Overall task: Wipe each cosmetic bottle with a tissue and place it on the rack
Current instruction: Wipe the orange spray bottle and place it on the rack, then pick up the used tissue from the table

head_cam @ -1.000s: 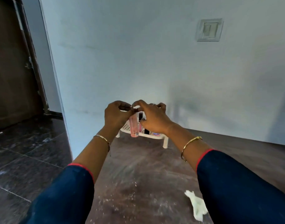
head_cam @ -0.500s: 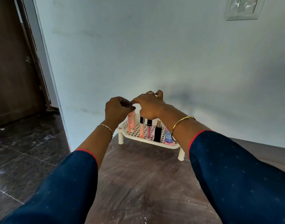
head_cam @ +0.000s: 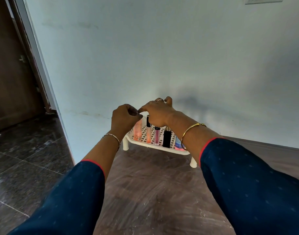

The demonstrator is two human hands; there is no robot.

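A white perforated rack (head_cam: 126, 141) stands on short legs against the wall. A pink bottle (head_cam: 138, 131) stands upright at its left end. My left hand (head_cam: 124, 118) is curled over the bottle's top, and the thumb and forefinger of my right hand (head_cam: 158, 112) meet it there, so the cap is hidden. To the right of it on the rack stand an orange tube (head_cam: 148, 135), a pink gloss tube (head_cam: 156, 136), a black bottle (head_cam: 167, 139) and a blue bottle (head_cam: 178, 143), partly behind my right wrist. No tissue is in view.
The rack sits on a brown scuffed floor (head_cam: 150, 192) at the foot of a pale wall (head_cam: 162, 56). A dark door and its frame (head_cam: 35, 53) stand at the left, above dark tiles (head_cam: 26, 158). My blue sleeves fill the lower corners.
The pink bottle, held in the air by both hands a second ago, now stands on the rack's left end. The view came closer, and the tissue on the floor dropped out of sight.
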